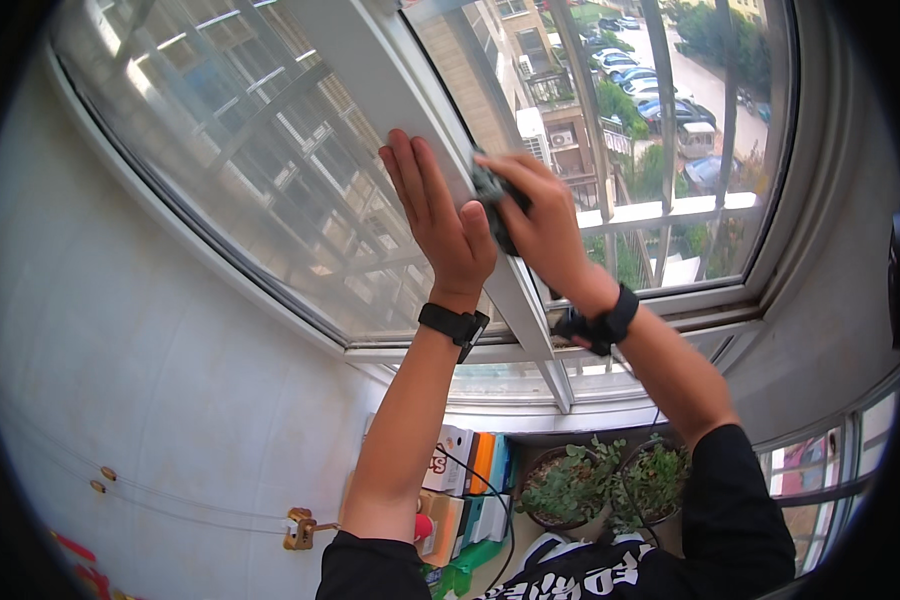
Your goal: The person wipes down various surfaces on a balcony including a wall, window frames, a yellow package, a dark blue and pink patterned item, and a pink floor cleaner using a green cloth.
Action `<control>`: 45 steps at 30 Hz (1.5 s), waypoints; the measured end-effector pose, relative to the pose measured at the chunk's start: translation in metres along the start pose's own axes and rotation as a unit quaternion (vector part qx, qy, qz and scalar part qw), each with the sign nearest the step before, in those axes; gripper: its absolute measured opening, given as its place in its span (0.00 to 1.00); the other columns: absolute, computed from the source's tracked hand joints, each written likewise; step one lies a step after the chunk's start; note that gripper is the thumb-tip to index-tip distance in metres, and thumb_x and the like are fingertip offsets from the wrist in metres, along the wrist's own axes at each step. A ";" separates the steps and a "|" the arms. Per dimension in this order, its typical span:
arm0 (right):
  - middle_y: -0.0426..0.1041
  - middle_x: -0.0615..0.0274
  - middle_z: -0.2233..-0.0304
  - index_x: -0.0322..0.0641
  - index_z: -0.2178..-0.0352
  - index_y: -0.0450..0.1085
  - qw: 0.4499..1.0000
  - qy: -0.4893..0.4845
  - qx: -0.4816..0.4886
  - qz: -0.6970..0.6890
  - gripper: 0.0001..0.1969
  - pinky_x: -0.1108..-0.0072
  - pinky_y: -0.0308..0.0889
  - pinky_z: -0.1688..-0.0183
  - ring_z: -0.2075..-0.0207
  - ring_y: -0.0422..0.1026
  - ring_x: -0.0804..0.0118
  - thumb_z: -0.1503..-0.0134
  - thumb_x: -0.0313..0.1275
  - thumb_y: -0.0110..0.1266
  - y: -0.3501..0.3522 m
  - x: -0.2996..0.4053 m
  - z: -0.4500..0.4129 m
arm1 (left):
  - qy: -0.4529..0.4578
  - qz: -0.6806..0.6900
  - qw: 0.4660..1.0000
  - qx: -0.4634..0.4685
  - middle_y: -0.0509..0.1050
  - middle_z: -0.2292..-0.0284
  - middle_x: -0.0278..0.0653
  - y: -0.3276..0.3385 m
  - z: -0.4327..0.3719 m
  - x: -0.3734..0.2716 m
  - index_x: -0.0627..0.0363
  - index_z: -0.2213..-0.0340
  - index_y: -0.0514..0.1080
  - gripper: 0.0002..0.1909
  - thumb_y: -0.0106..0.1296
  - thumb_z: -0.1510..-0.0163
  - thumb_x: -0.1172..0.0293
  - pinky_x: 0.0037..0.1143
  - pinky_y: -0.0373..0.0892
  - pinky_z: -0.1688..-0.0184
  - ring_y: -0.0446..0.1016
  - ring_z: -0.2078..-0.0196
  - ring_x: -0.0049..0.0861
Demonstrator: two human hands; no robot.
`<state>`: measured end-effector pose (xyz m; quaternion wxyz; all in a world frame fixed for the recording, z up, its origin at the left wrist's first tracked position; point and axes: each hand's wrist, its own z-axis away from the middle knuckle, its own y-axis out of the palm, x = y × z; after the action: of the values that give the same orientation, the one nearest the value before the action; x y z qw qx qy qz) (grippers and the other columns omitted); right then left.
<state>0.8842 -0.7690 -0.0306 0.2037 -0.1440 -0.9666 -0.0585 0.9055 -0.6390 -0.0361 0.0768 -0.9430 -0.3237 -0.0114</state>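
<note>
My right hand (544, 217) presses a dark grey-green cloth (493, 191) against the edge of the white window frame (412, 97), beside the right-hand pane. The fingers look slightly blurred. My left hand (446, 217) lies on the same upright of the frame, to the left of the cloth. Its fingers are straight and held together, the thumb apart, and it holds nothing. Part of the cloth is hidden under my right hand. Each wrist carries a black strap with a small device. To the left is a hazy glass pane (270, 172); the right pane (645, 247) looks clearer.
Metal security bars (664, 112) stand outside the glass. Below the sill, stacked boxes (450, 457) and two potted plants (566, 484), (656, 480) sit near my body. A black cable (487, 484) runs past the boxes. A brass pulley fitting (298, 529) is on the left wall.
</note>
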 end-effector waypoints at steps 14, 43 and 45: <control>0.76 0.48 0.60 0.35 0.54 0.76 0.998 -0.055 0.007 0.028 0.17 0.66 0.70 0.55 0.59 0.75 0.44 0.46 0.18 0.51 -0.004 -0.006 -0.002 | -0.004 0.013 1.000 0.012 0.44 0.30 0.59 0.001 -0.001 0.000 0.71 0.32 0.48 0.39 0.28 0.31 0.48 0.49 0.37 0.28 0.38 0.27 0.58; 0.76 0.49 0.57 0.37 0.52 0.76 1.000 0.009 -0.011 0.012 0.21 0.66 0.69 0.50 0.55 0.74 0.46 0.48 0.15 0.51 -0.006 -0.032 0.081 | 0.023 -0.016 1.000 0.014 0.43 0.29 0.60 0.001 -0.001 0.003 0.72 0.32 0.47 0.40 0.28 0.31 0.47 0.48 0.37 0.28 0.37 0.26 0.58; 0.75 0.49 0.59 0.39 0.53 0.76 0.999 -0.005 -0.031 -0.028 0.19 0.64 0.69 0.52 0.56 0.73 0.45 0.47 0.18 0.51 0.004 -0.017 0.024 | 0.019 -0.014 0.999 0.021 0.42 0.29 0.60 0.000 -0.001 0.002 0.72 0.33 0.47 0.40 0.27 0.30 0.47 0.48 0.37 0.28 0.37 0.26 0.58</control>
<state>0.8912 -0.7658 -0.0591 0.1922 -0.1238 -0.9691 -0.0930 0.9067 -0.6381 -0.0347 0.1031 -0.9360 -0.3357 -0.0238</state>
